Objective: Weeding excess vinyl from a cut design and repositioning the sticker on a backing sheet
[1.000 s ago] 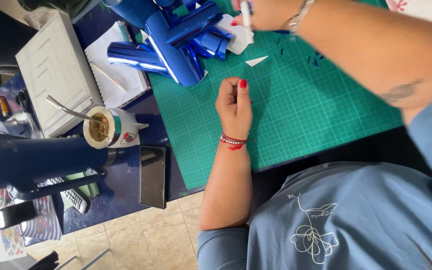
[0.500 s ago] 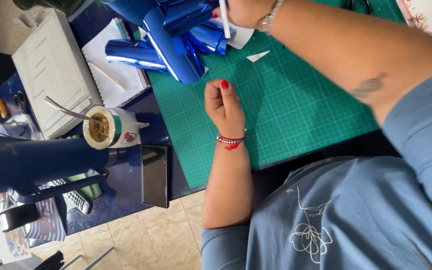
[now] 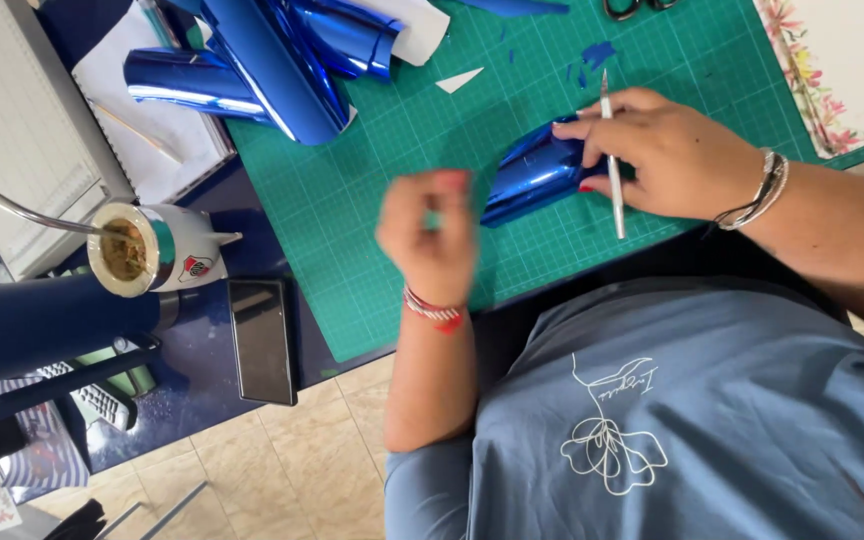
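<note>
Right hand point(image 3: 667, 160) pins a curled piece of shiny blue foil point(image 3: 537, 175) near the middle of the green cutting mat point(image 3: 372, 190), with a slim craft knife point(image 3: 612, 165) gripped between its fingers. Left hand point(image 3: 432, 235) hovers blurred above the mat's near edge, fingers loosely curled, holding nothing visible.

Glossy, mirror-like blue foil sheet point(image 3: 537, 172) on matt green gridded cutting mat point(image 3: 372, 200). Slim metal craft knife point(image 3: 612, 160). Shiny blue foil rolls point(image 3: 272, 60), smooth.
</note>
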